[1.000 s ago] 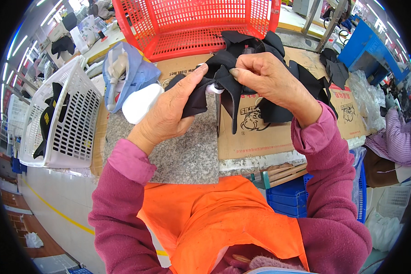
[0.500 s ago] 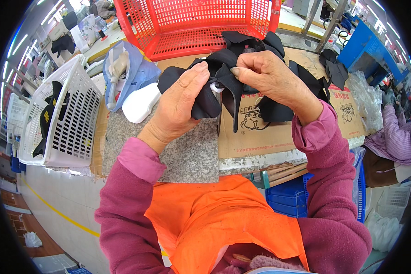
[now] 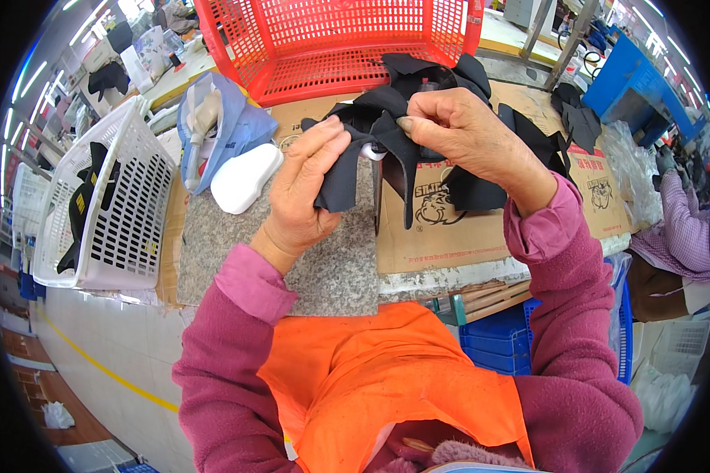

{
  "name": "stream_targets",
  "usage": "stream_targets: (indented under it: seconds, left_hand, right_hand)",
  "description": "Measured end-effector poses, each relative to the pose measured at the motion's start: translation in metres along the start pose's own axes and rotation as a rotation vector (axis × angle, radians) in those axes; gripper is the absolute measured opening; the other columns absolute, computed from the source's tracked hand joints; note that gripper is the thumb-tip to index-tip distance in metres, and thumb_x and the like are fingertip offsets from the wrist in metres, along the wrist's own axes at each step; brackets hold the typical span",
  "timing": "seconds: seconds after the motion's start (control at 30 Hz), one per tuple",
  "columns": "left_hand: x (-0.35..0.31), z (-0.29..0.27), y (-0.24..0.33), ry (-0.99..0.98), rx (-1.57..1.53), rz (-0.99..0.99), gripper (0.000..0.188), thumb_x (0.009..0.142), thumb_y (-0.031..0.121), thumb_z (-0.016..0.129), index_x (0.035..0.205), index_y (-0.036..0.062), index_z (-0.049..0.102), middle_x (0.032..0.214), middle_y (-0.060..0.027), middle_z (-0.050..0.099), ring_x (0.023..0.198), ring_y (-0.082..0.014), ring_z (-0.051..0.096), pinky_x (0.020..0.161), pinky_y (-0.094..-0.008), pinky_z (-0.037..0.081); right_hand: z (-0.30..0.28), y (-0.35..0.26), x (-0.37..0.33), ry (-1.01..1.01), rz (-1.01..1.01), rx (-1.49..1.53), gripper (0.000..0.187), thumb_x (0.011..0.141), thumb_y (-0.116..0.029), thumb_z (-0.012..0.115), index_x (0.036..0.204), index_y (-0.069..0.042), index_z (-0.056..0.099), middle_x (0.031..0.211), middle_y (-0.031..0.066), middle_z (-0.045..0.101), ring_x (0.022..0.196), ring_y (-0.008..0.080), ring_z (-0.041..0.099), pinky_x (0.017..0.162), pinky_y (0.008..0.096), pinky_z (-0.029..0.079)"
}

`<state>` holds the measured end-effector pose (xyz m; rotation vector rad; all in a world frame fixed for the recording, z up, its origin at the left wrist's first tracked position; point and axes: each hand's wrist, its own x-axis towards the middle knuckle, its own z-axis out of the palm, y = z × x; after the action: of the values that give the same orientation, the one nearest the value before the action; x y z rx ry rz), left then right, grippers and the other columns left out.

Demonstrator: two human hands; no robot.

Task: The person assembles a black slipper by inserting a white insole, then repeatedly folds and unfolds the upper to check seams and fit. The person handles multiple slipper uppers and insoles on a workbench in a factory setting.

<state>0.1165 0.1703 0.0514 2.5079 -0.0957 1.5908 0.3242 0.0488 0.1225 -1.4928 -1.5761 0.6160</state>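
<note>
Both hands hold a black fabric piece (image 3: 394, 138) with several folded flaps, raised over the worktop. My left hand (image 3: 301, 185) has its fingers pressed together on the left flap, which hangs down past the fingertips. With thumb and bent forefinger, my right hand (image 3: 469, 130) pinches the piece's upper right part. A small white object (image 3: 373, 151) shows between the flaps, partly covered; I cannot make out what it is. Beneath the left hand lies a grey speckled stone slab (image 3: 276, 264). A smooth white rounded object (image 3: 247, 178) rests at the slab's far left corner.
A red plastic basket (image 3: 335, 79) stands behind the hands. More black fabric pieces (image 3: 477, 189) lie on printed cardboard (image 3: 481, 236) to the right. At left are a blue plastic bag (image 3: 241, 122) and a white basket (image 3: 130, 225) holding black pieces. Another person's sleeve (image 3: 686, 229) shows far right.
My left hand has shifted slightly right and drawn the left flap inward, so it hangs narrower and flatter. The right hand keeps its pinch in nearly the same place.
</note>
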Motion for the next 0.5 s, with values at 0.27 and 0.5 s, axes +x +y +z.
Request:
stream_targets:
  seconds: [0.27,0.5]
  left_hand:
    - [-0.011,0.01,0.002,0.021,-0.091,0.016,0.025,0.078,0.003,0.063,0.102,0.0016,0.066,0.094,-0.0117,0.061,0.087,-0.0311,0.06,0.08,-0.0412,0.049]
    - [-0.005,0.01,-0.004,0.058,-0.102,0.124,0.044,0.064,-0.009,0.073,0.106,0.003,0.064,0.093,-0.0112,0.062,0.082,-0.0301,0.062,0.072,-0.0383,0.051]
  right_hand:
    - [0.004,0.008,-0.004,-0.033,0.016,0.069,0.029,0.099,-0.018,0.057,0.074,-0.005,0.047,0.069,-0.0071,0.035,0.062,0.0018,0.033,0.054,0.0221,0.03]
    - [0.003,0.007,-0.001,-0.011,-0.039,0.024,0.032,0.095,-0.017,0.058,0.068,-0.006,0.045,0.061,-0.0051,0.04,0.054,0.002,0.039,0.047,0.0218,0.037]
